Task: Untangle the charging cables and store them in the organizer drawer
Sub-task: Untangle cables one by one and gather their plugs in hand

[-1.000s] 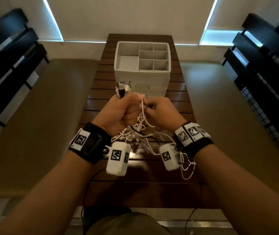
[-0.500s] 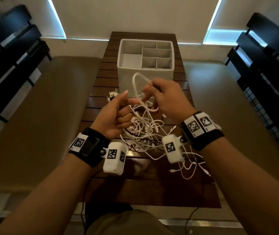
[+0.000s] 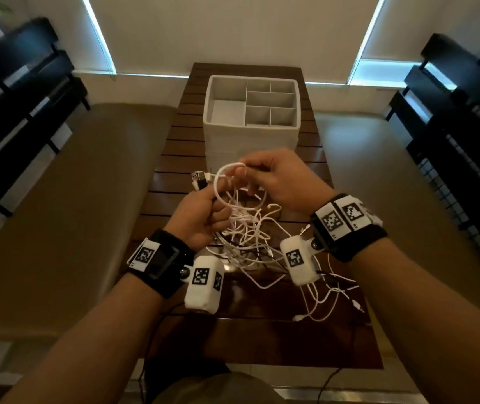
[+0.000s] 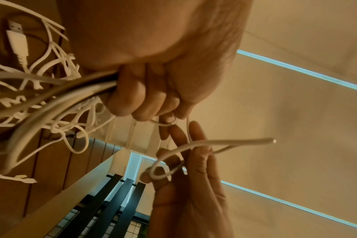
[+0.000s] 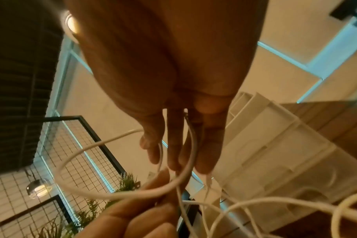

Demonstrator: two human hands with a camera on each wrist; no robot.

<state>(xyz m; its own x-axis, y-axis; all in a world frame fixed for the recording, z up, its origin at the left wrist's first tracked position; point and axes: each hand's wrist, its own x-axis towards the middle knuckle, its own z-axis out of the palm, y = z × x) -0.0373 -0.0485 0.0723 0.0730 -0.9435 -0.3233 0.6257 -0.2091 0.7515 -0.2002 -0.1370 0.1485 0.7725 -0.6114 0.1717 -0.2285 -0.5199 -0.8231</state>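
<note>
From the head view, my left hand (image 3: 200, 217) grips a bunch of white cables (image 3: 247, 228) above the table (image 3: 174, 158), anchoring the knot so my right hand (image 3: 279, 182) can pinch one loop (image 3: 227, 182) and lift it clear. The organizer (image 3: 251, 112) stands just beyond, with nothing in its top compartments.

The left wrist view shows my fingers (image 4: 132, 99) curled tight round several strands, a plug (image 4: 16, 40) dangling beside them.

The right wrist view shows my fingers (image 5: 173, 145) nearly straight, a strand threaded between them. I cannot see the thumb there.
</note>
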